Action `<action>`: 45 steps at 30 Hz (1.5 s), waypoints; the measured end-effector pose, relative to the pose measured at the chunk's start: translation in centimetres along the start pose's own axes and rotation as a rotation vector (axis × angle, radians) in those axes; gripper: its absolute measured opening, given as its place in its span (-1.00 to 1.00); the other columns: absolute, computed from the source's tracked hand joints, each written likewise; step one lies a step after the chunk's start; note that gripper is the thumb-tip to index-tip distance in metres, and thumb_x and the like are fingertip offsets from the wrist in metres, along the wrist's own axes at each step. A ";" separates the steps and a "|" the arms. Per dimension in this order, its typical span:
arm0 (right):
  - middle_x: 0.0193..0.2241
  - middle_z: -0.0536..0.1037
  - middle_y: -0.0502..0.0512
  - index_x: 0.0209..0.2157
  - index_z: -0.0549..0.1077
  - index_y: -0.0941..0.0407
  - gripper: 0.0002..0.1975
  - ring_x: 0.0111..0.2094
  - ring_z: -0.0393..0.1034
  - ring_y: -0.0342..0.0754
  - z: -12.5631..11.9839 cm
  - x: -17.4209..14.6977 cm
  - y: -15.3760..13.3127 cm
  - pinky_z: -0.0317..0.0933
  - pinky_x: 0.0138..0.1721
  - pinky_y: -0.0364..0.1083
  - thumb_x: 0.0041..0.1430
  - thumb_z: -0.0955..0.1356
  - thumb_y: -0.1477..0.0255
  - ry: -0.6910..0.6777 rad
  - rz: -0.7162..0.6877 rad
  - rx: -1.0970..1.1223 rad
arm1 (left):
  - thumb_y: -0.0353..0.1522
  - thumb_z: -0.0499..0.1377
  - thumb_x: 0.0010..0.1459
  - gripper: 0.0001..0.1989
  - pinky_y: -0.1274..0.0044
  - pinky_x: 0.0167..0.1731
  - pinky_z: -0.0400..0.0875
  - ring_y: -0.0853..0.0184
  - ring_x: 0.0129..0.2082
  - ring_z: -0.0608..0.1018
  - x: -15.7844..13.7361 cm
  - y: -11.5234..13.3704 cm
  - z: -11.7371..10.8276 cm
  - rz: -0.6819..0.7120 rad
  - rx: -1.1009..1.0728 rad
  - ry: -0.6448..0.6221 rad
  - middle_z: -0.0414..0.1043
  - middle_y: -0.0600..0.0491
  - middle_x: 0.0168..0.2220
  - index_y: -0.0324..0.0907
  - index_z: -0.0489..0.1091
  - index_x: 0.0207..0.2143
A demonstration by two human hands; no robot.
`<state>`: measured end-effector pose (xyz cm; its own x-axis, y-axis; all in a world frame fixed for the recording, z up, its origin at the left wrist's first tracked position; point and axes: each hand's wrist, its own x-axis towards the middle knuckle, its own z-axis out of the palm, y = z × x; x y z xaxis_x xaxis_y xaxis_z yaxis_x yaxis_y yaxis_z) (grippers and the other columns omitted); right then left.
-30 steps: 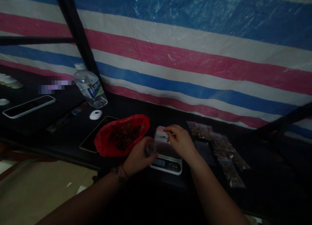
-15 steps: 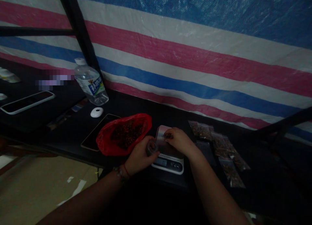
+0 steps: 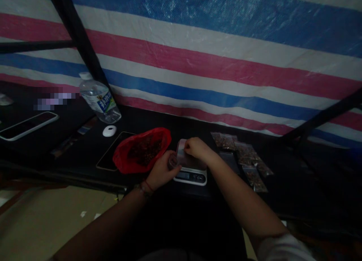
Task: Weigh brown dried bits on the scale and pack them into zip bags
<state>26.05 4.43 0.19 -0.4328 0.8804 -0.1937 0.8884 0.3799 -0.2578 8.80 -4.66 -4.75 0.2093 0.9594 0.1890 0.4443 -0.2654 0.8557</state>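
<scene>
My left hand [image 3: 164,168] is closed around a small clear round container [image 3: 172,162], between the red plastic bag [image 3: 120,155] and the kitchen scale [image 3: 189,177]. Dark dried bits [image 3: 147,150] fill the open bag. Over the scale's shiny plate, my right hand [image 3: 198,148] has its fingers curled together; anything inside them is hidden. The scale's display is lit but too blurred to read. To the right lie several small zip bags [image 3: 245,154] of brownish dried bits.
Behind the red bag lie a dark tablet-like slab [image 3: 106,157] and a white oval object [image 3: 109,131]. A clear bottle [image 3: 100,99] stands near a black post. Farther left rests a white-edged phone [image 3: 29,125]. A striped sheet [image 3: 198,54] hangs behind the black table.
The view has shifted slightly. My right fingers, which showed dark bits between them, are now curled closer with no bits visible. My left hand still holds the small container.
</scene>
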 end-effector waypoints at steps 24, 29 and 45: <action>-0.29 0.58 0.14 -0.28 0.57 0.16 -0.81 -0.24 0.43 -0.06 1.5 -7.1 -7.4 0.18 -0.20 -0.16 0.13 0.31 0.51 0.296 -0.238 0.096 | -0.40 0.17 -0.06 -0.63 0.45 -0.19 0.36 0.28 -0.23 0.48 -0.9 -0.5 0.4 0.227 -0.029 0.090 0.38 -0.01 -0.22 -0.24 0.24 -0.14; -0.26 0.58 0.14 -0.25 0.55 0.16 -0.79 -0.22 0.43 -0.06 2.0 -7.2 -7.3 0.19 -0.17 -0.15 0.13 0.30 0.56 0.350 -0.264 0.176 | -0.43 0.18 -0.07 -0.64 0.44 -0.18 0.37 0.28 -0.23 0.47 -0.7 -0.7 0.5 0.229 -0.047 0.091 0.38 0.00 -0.23 -0.22 0.24 -0.16; -0.27 0.51 0.11 -0.38 0.53 0.14 -0.89 -0.17 0.37 -0.05 3.4 -8.5 -6.0 0.19 -0.05 -0.06 0.07 0.34 0.55 0.458 -0.257 0.324 | -0.46 0.22 -0.12 -0.50 0.41 -0.09 0.35 0.25 -0.17 0.47 -1.0 -0.6 0.4 0.229 -0.045 0.095 0.38 -0.03 -0.16 -0.22 0.21 -0.06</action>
<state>23.84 -6.27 0.11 -0.4531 0.8320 0.3201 0.6417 0.5536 -0.5308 8.63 -5.47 -5.64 0.2159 0.8800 0.4231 0.3549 -0.4744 0.8056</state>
